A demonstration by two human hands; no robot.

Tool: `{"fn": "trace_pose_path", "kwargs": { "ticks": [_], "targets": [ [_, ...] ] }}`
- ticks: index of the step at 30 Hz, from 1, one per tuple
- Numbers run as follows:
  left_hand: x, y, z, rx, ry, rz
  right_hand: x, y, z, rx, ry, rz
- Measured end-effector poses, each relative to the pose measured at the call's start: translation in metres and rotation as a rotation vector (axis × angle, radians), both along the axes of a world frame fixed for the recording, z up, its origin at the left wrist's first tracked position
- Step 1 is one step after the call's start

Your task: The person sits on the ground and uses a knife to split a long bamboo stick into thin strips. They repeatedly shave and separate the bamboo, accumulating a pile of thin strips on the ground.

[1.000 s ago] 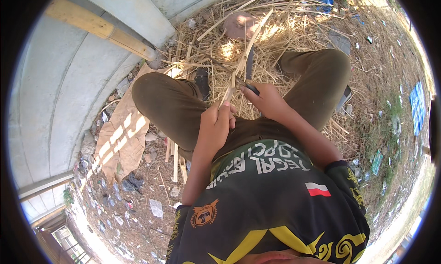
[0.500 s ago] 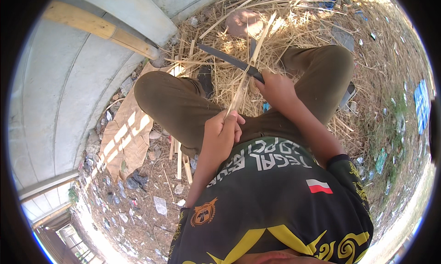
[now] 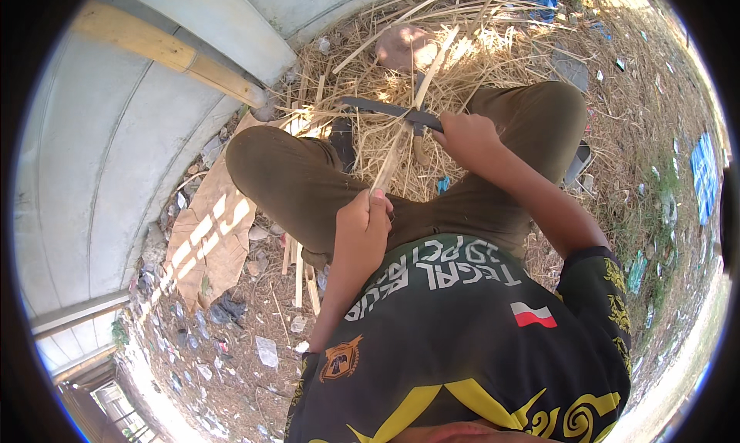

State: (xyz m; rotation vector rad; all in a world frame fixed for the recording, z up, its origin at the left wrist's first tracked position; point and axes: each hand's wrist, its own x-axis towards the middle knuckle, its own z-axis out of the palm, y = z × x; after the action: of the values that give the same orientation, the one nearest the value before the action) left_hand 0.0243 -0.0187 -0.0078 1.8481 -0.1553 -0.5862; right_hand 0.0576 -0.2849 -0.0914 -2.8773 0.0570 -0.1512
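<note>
My left hand (image 3: 362, 226) is closed around the near end of a long, pale bamboo strip (image 3: 395, 156), close to my lap. The strip slants up and away to the right between my bent knees. My right hand (image 3: 470, 141) grips the handle of a machete (image 3: 378, 105), whose dark blade lies across the strip and points left. Its handle is mostly hidden by my fingers. Beneath the strip rests a second blade with a wooden handle (image 3: 420, 152), partly covered.
Thin bamboo shavings (image 3: 339, 62) are heaped around my feet, with a round reddish stone (image 3: 405, 47) among them. A grey panel wall (image 3: 100, 158) and a bamboo pole (image 3: 177, 52) stand at left. Brown cardboard (image 3: 208, 250) lies beside my left knee; litter dots the ground.
The machete has turned flatter across the strip, its tip now nearer me. My right hand has risen slightly in view and its elbow has swung outward. My left hand has shifted a little left.
</note>
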Motion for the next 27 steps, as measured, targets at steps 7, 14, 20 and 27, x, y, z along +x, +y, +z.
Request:
{"fn": "trace_pose_path", "kwargs": {
  "ticks": [7, 14, 20, 27],
  "targets": [
    [0.007, 0.02, -0.001, -0.013, 0.02, 0.076, -0.026, 0.021, 0.055, 1.293, 0.668, -0.329],
    [0.02, 0.038, -0.017, 0.044, -0.126, 0.139, -0.049, 0.022, 0.147, 1.154, -0.393, -0.226],
    [0.019, 0.032, -0.005, 0.049, -0.047, 0.1, -0.037, 0.049, 0.026, 1.088, -0.496, -0.178],
    [0.028, 0.061, 0.01, 0.025, -0.014, 0.15, -0.03, 0.028, 0.065, 1.373, -0.108, -0.4]
  ]
}}
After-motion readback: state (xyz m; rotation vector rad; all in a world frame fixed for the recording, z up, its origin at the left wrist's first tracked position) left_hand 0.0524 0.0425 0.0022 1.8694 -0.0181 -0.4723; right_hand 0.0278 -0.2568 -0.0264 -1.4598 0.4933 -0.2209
